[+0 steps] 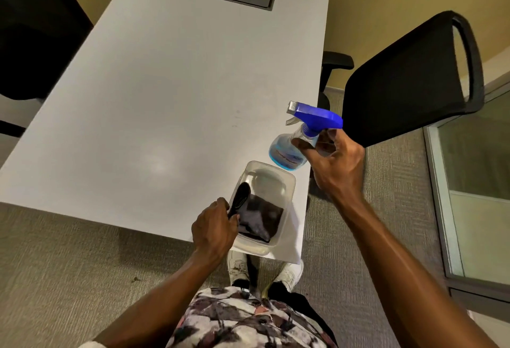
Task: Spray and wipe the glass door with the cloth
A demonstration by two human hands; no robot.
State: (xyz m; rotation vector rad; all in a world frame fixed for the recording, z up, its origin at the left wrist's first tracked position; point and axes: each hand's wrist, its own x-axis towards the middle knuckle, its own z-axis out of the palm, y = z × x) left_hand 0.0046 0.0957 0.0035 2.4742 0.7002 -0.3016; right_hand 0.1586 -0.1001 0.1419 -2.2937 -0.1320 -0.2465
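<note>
Now R hand (338, 165): clear blue-top bottle (285, 154); L hand (214, 230): dark cloth (262, 219).

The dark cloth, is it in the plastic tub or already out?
In: the cloth lies folded inside the clear tub, with the left hand gripping its left edge.

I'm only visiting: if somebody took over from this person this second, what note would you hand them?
Left hand pinches the dark folded cloth, lying in the clear plastic tub at the near edge of the white table.
Right hand: grip round the neck of the clear spray bottle with blue trigger head, blue liquid inside.
Framed glass door: to the right, past the black chair.
Done: both tools grasped. Left: lift the cloth out, spray the door, wipe it.
</note>
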